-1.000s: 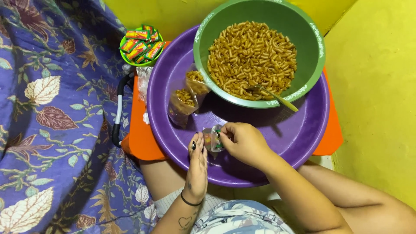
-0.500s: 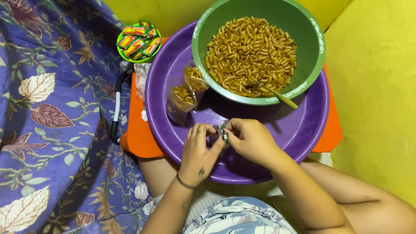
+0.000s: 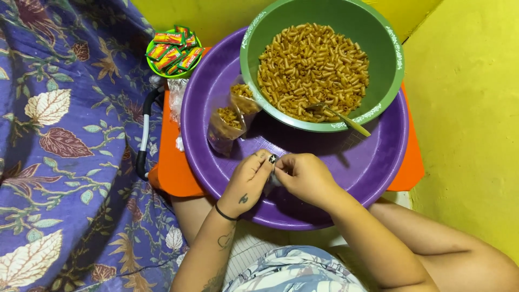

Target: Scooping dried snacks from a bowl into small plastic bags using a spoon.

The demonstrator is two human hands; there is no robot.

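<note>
My left hand (image 3: 247,181) and my right hand (image 3: 305,177) meet over the near part of a purple basin (image 3: 378,157). Both pinch a small clear plastic bag (image 3: 272,172) between their fingertips; most of the bag is hidden by the fingers. A green bowl (image 3: 389,70) full of orange-brown macaroni sits in the far half of the basin, with a spoon (image 3: 340,118) lying in it. Two filled clear bags of macaroni (image 3: 232,121) lean at the basin's left side.
A small green cup (image 3: 174,51) of red and yellow sachets stands at the far left. The basin rests on an orange stool (image 3: 173,162). A purple leaf-patterned cloth (image 3: 65,146) lies to the left, and a yellow wall (image 3: 470,124) is on the right.
My left hand has turned and closed in on the small bag beside my right hand. The bag, which was showing between the hands, is now mostly covered by fingers.
</note>
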